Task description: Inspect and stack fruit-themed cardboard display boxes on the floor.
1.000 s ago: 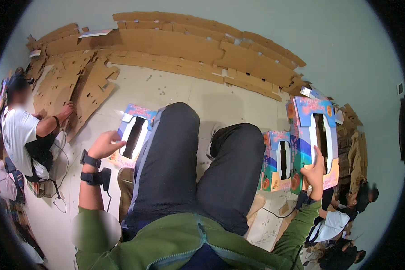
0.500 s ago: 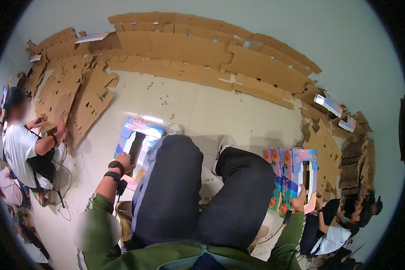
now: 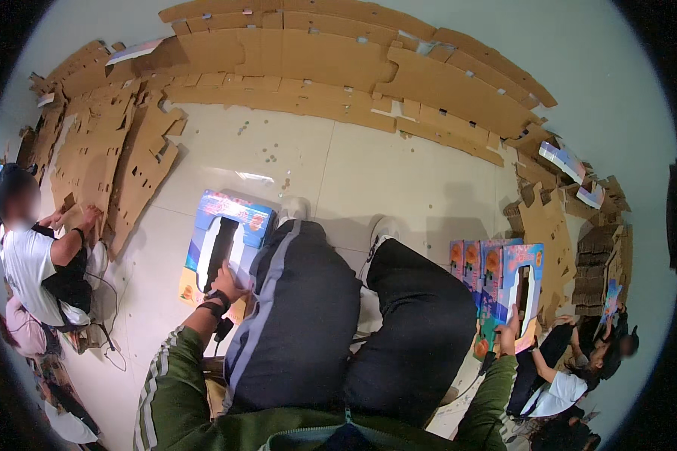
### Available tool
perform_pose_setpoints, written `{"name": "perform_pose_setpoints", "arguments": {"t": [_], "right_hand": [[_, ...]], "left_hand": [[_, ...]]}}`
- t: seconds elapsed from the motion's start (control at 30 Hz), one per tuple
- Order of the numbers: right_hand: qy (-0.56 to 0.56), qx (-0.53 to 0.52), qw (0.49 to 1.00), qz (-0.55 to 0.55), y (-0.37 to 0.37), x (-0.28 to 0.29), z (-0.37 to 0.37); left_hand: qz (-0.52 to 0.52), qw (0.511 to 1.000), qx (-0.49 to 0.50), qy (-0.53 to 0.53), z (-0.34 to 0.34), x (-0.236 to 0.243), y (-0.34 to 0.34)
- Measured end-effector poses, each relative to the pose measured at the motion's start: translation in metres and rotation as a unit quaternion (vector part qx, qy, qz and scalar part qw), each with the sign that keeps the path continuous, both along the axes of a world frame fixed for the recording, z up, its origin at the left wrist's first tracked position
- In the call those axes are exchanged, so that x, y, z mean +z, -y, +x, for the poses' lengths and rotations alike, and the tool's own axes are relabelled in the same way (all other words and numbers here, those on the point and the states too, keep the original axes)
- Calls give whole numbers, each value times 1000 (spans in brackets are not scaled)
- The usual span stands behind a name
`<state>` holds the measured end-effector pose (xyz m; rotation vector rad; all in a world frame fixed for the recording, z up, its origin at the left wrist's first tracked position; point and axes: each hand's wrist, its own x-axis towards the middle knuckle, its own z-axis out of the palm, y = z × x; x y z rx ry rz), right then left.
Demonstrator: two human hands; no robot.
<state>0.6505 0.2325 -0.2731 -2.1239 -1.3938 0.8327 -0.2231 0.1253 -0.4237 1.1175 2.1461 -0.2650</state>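
I sit on the floor with my legs [image 3: 338,323] in dark trousers stretched out ahead. My left hand [image 3: 226,284], with a dark band on its wrist, grips the near edge of a flat colourful box [image 3: 229,225] with a long window cut-out; the box lies on the floor left of my left leg. Over on the other side, my right hand [image 3: 508,331] holds the lower edge of an upright colourful box [image 3: 520,282] with a window. That box stands at the near end of a row of similar boxes [image 3: 470,263].
Brown cardboard sheets [image 3: 338,68] line the far wall and lie in a pile at the left [image 3: 120,158]. A person in a white shirt [image 3: 34,263] handles cardboard there. Another person [image 3: 572,376] sits at the lower right beside cardboard stacks [image 3: 594,263]. A cable [image 3: 105,338] trails over the floor.
My left hand has come down with the flat box, which now lies on the floor. My right hand has lowered the upright box beside the row. My head has tilted further forward.
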Motion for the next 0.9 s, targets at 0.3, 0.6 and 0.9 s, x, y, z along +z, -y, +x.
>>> {"name": "perform_pose_setpoints", "arguments": {"t": [0.3,0.6,0.9], "right_hand": [[251,148,935,200,-24,36,-117],[231,170,923,257,-2,154,-194],[232,154,877,391,90,283,-235]], "left_hand": [[47,998,18,-29,7,36,-14],[427,901,-36,71,-33,229,-36],[505,799,-189,266,38,483,50]]}}
